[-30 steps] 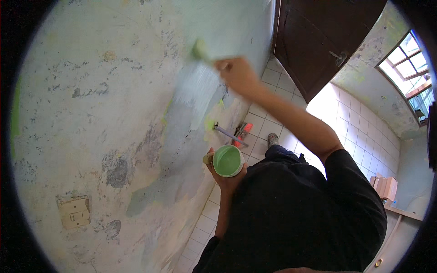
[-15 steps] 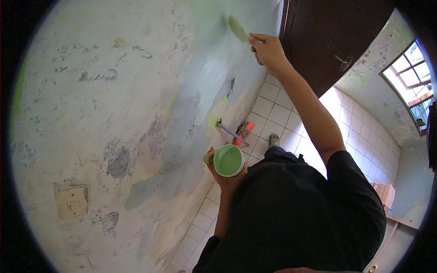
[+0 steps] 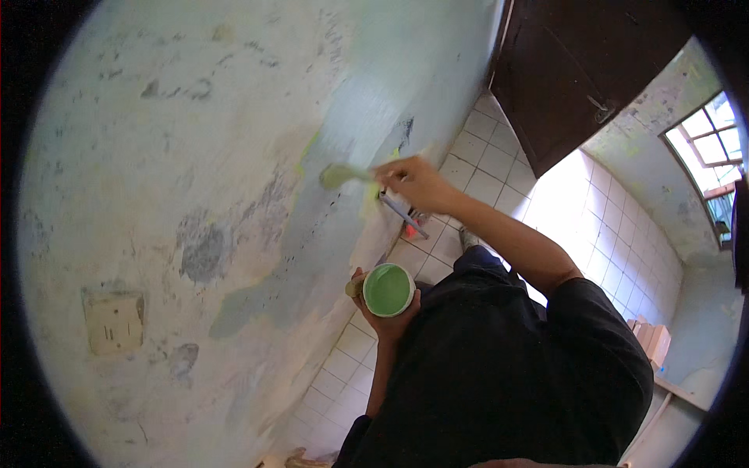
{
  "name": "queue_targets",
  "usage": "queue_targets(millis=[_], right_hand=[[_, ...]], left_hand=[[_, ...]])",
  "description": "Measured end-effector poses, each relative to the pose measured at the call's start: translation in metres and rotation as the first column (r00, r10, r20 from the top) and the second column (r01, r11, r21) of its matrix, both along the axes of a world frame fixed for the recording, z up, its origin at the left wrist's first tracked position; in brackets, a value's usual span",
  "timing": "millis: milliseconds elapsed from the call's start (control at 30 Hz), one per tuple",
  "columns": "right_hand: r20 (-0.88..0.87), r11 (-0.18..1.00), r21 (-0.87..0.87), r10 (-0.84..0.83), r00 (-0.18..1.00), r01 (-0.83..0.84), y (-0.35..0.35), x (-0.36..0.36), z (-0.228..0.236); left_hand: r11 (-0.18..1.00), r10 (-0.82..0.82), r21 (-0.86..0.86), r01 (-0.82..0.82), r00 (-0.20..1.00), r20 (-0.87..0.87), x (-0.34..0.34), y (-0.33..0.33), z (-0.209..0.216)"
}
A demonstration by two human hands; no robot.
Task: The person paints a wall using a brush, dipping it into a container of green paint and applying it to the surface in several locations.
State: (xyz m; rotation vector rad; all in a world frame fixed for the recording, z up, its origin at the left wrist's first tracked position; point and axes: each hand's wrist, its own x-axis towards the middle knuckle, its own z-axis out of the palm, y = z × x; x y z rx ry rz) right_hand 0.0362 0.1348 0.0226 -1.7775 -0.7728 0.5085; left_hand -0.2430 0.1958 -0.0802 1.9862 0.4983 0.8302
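Note:
My left hand (image 3: 392, 322) is wrapped round a white tub of green paint (image 3: 388, 290), held upright in front of my body. A small tan object (image 3: 354, 288) sticks out beside the tub at my left fingers; its kind is unclear. My right hand (image 3: 418, 186) grips a paintbrush (image 3: 340, 175), somewhat smeared by motion. Its pale green head is over the bluish painted patch of the wall (image 3: 320, 226); I cannot tell whether it touches. Below the right hand, a grey pipe (image 3: 404, 216) juts from the wall.
A square beige wall socket (image 3: 115, 321) sits at the lower left. Beyond the white tiled floor (image 3: 470, 150) stands a dark brown door (image 3: 573, 78). A red object (image 3: 413, 229) lies near the pipe. At right are a barred window (image 3: 708, 140) and a pinkish box (image 3: 651, 343).
My right hand has swung the paintbrush down and leftward, from high on the wall near the door to the bluish patch. The left hand still holds the tub, slightly lower in view.

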Motion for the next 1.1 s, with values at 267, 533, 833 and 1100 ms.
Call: queue_targets(millis=[267, 533, 833, 1100], right_hand=[[0.016, 0.822, 0.162, -0.555, 0.832, 0.545, 0.004, -0.006, -0.042], [-0.055, 0.982, 0.086, 0.172, 0.984, -0.167, 0.013, -0.094, -0.03], [-0.137, 0.921, 0.078, -0.369, 0.919, 0.382, -0.025, 0.037, -0.022], [-0.02, 0.995, 0.066, -0.07, 0.997, 0.071, 0.017, -0.075, -0.055]], left_hand=[[0.976, 0.186, 0.131, -0.176, 0.98, -0.068, -0.025, -0.016, 0.008], [0.905, 0.417, 0.106, -0.412, 0.908, -0.033, -0.051, -0.041, 0.005], [0.871, 0.466, -0.138, -0.472, 0.881, -0.077, -0.042, -0.066, -0.007], [0.816, 0.577, -0.038, -0.577, 0.817, -0.005, -0.027, -0.092, -0.012]])
